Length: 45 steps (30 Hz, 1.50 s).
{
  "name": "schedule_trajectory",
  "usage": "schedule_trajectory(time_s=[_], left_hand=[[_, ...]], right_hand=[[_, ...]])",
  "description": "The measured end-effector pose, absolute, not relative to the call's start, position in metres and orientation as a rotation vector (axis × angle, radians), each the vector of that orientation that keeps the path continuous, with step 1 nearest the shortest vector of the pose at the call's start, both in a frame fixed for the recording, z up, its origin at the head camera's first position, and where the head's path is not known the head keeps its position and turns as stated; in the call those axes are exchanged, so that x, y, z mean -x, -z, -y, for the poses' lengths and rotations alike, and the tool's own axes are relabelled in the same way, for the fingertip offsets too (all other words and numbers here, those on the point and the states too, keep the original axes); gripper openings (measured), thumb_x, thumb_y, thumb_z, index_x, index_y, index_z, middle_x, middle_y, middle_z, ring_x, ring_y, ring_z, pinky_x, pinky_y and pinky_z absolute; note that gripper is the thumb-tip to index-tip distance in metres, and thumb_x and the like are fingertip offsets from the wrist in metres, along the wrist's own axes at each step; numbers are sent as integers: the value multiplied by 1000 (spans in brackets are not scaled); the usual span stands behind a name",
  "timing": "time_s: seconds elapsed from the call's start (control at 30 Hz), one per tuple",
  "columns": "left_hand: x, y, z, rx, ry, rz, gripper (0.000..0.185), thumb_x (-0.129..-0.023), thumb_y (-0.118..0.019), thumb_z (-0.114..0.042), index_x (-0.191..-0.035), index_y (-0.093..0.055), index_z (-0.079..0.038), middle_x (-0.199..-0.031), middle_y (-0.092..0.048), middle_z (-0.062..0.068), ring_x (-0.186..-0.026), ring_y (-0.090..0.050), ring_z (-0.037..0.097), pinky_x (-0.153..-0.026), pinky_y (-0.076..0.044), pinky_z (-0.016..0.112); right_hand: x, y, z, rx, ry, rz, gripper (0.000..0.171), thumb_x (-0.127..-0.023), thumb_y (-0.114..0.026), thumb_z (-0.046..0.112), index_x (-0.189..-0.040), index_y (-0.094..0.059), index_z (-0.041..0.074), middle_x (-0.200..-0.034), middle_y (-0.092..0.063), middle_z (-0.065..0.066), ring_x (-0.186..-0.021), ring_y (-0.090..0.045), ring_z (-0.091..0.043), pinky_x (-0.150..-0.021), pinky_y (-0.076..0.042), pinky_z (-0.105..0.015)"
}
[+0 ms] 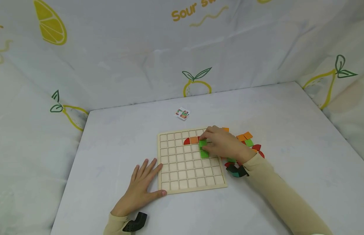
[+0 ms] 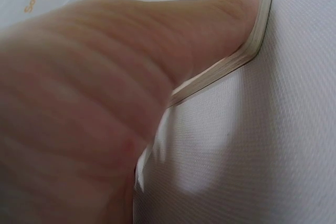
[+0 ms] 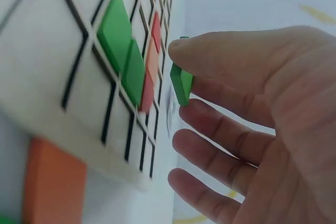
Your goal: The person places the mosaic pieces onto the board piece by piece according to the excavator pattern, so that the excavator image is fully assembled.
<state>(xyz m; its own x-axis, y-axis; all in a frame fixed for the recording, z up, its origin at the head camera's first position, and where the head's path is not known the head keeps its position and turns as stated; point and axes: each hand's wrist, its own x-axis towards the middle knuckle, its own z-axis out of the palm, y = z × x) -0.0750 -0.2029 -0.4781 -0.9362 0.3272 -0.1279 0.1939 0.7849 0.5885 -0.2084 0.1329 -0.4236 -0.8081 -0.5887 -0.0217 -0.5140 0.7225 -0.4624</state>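
Pinching a small green tile between thumb and fingertip, the right hand hovered over the upper right part of the wooden grid board; the tile stood on edge in the wrist view, its flat face turned toward the board, though its exact tilt was hard to judge there. The square board lay flat on the surface, its edges roughly parallel to the near edge. Its cells held a red piece, an orange tile and green tiles in the upper rows; most other cells stood empty. Loose tiles lay just right of the board. The left hand rested flat, fingers spread, thumb touching the board's near left corner. A small picture card lay beyond the board, with bare cloth all round.
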Motion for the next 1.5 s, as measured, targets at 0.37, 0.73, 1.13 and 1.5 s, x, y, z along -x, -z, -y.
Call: schedule_trajectory(time_s=[0.37,0.73,1.13,1.5], left_hand=[[77,477,203,-406,-870,-2748,92,-82,-76,-56,-159,-37,-23,-171,-19,3,-160,-4,35,-125,5,60],[77,476,204,-408,-859,-2750,92,-82,-77,-55,-158,-37,-22,-171,-20,3,-160,-4,35,-125,5,59],[77,477,204,-403,-860,-2743,92,-82,-76,-56,-159,-36,-23,-171,-19,2,-160,-3,34,-126,6,59],[77,479,205,-403,-858,-2743,93,-82,-75,-58,-159,-36,-23,-171,-18,2,-160,-2,34,-126,6,59]], right_hand=[[197,436,-112,1045,546,-2716,25,-91,-76,28,-113,-72,15,-105,-67,1,-98,-54,-18,-90,-49,-38],[193,438,-109,1057,492,-2686,28,-90,-76,33,-115,-72,19,-114,-66,0,-119,-54,-26,-107,-43,-51],[193,436,-110,1067,482,-2662,34,-92,-75,35,-121,-71,17,-118,-64,-1,-120,-52,-26,-109,-40,-53],[219,414,-154,877,591,-2812,19,-94,-70,19,-110,-76,10,-110,-72,-6,-100,-60,-26,-86,-50,-43]])
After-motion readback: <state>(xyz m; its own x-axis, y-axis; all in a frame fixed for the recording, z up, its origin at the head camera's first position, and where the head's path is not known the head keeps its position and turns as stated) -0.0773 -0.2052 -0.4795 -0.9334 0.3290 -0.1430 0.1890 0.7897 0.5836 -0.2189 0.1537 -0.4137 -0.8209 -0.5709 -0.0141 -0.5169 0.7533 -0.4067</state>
